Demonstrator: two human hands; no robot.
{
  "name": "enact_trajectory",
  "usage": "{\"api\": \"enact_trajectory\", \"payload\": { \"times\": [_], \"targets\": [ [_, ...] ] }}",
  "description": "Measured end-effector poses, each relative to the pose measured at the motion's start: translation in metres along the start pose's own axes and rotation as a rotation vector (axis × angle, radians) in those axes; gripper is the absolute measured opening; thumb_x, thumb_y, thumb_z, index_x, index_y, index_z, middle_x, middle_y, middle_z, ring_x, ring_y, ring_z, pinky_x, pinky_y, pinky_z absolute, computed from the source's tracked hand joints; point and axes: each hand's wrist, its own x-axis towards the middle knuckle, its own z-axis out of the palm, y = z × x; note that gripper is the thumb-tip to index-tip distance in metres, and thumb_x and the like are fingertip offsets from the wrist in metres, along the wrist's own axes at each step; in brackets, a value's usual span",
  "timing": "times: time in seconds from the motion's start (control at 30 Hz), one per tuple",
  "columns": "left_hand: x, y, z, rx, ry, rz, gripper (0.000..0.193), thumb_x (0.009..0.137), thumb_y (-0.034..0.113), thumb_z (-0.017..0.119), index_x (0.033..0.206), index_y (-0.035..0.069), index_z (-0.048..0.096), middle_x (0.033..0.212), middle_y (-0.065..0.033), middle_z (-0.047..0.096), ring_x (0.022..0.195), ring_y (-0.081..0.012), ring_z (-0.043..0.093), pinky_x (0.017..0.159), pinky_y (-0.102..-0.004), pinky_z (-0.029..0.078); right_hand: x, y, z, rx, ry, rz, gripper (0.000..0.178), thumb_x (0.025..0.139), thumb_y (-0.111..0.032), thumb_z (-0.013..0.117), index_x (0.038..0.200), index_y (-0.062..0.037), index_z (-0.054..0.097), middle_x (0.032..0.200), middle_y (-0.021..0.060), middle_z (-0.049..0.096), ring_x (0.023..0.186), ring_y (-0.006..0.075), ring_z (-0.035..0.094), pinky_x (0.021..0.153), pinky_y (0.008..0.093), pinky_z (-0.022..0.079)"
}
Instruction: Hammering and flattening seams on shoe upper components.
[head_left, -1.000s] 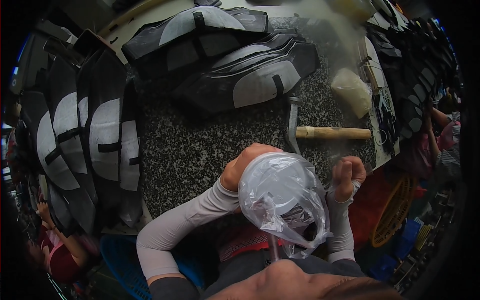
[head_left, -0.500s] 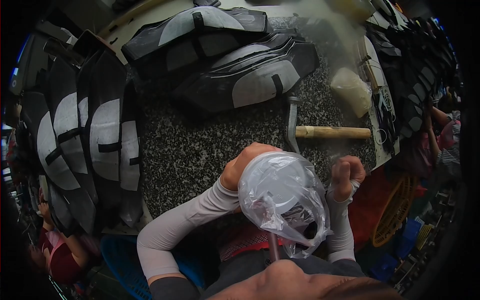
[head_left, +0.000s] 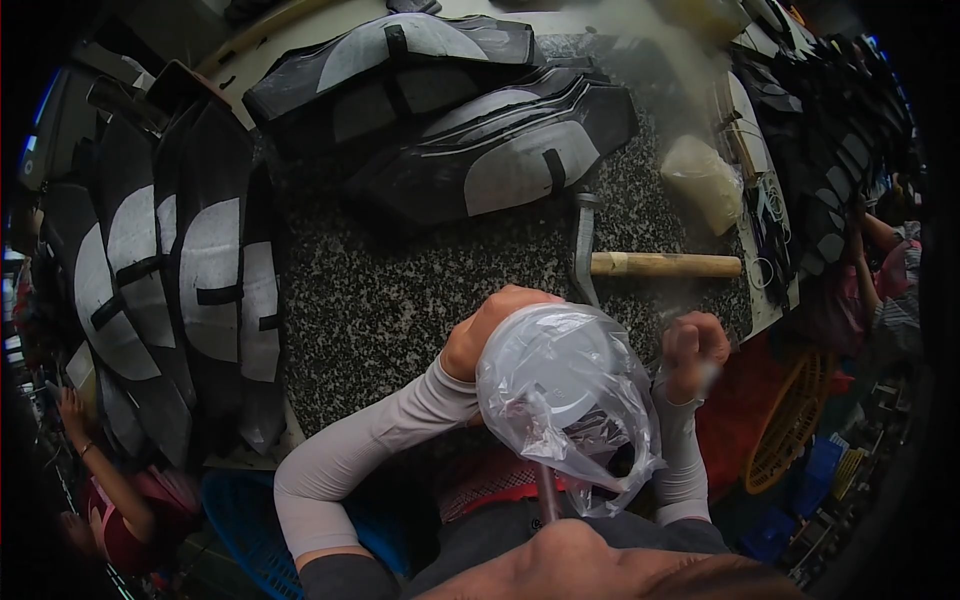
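My left hand (head_left: 500, 320) is wrapped round the far left side of a lidded drink cup (head_left: 565, 375), which sits inside a clear plastic bag (head_left: 625, 410). A dark, wide straw (head_left: 547, 490) runs from the cup toward me. The cup and bag cover part of that hand. To the right of the cup, my right hand (head_left: 692, 350) is raised by the table edge with its fingers curled in; whatever they may hold is hidden. A hammer (head_left: 665, 264) with a wooden handle lies on the speckled tabletop (head_left: 370, 300) just beyond both hands.
Dark panels with grey patches lie in a pile (head_left: 530, 155) at the back and in another stack (head_left: 210, 270) at left. A yellowish bag (head_left: 703, 180) rests at right. Below the table are a blue basket (head_left: 235, 510) and a yellow basket (head_left: 790, 420). A co-worker's arm (head_left: 110, 475) shows at lower left.
The co-worker's hand at lower left has moved up toward the left stack. My left hand, the cup and the bag stay in place; my right hand has barely shifted.
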Motion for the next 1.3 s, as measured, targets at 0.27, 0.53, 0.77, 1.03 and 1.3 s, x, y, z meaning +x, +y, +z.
{"api": "enact_trajectory", "payload": {
  "times": [0.27,0.53,0.77,1.03,1.3],
  "targets": [
    [-0.0034,-0.0046,0.0012,-0.007,0.004,0.011,0.057,0.073,0.016,0.082,0.12,-0.002,0.055,0.11,-0.0142,0.063,0.1,-0.0275,0.066,0.084,-0.0344,0.054,0.0002,-0.0017,-0.0002,-0.017,-0.025,-0.03,0.018,0.096,-0.019,0.061,0.09,-0.0031,0.056,0.06,-0.0042,0.043,0.045,0.0031,0.03,0.043,0.023,0.021],
    [0.005,-0.0002,0.0002,0.085,0.022,0.091,0.056,0.073,0.014,0.081,0.12,-0.003,0.056,0.111,-0.0148,0.064,0.099,-0.0269,0.066,0.082,-0.0336,0.055,0.0003,-0.0057,0.0027,-0.001,0.005,0.016,0.018,0.091,-0.019,0.068,0.088,-0.0025,0.063,0.063,-0.005,0.046,0.052,0.0026,0.036,0.049,0.0209,0.024],
    [0.0003,0.0,0.0011,-0.014,0.033,0.022,0.053,0.075,0.013,0.079,0.119,-0.004,0.056,0.111,-0.0159,0.064,0.099,-0.0278,0.066,0.082,-0.034,0.055,-0.0003,-0.0018,-0.0008,-0.047,-0.039,-0.034,0.018,0.095,-0.017,0.062,0.088,-0.0026,0.056,0.065,-0.0027,0.045,0.048,0.0031,0.031,0.044,0.0224,0.022],
    [0.0015,0.0012,0.0023,0.0,0.043,0.042,0.052,0.075,0.013,0.079,0.119,-0.004,0.056,0.111,-0.0168,0.065,0.099,-0.0282,0.066,0.082,-0.0343,0.054,-0.0006,0.0009,-0.0022,-0.077,-0.037,-0.049,0.019,0.095,-0.019,0.063,0.087,-0.0024,0.056,0.065,-0.0027,0.045,0.048,0.0032,0.031,0.044,0.0224,0.022],
    [0.0001,-0.003,0.0013,0.016,0.033,0.049,0.052,0.075,0.013,0.079,0.118,-0.004,0.056,0.11,-0.0167,0.065,0.099,-0.0284,0.066,0.082,-0.0349,0.054,0.0014,-0.0005,-0.0005,-0.083,-0.037,-0.057,0.019,0.095,-0.019,0.062,0.087,-0.0021,0.056,0.063,-0.0034,0.044,0.048,0.0031,0.031,0.044,0.0226,0.022]
  ]
}}
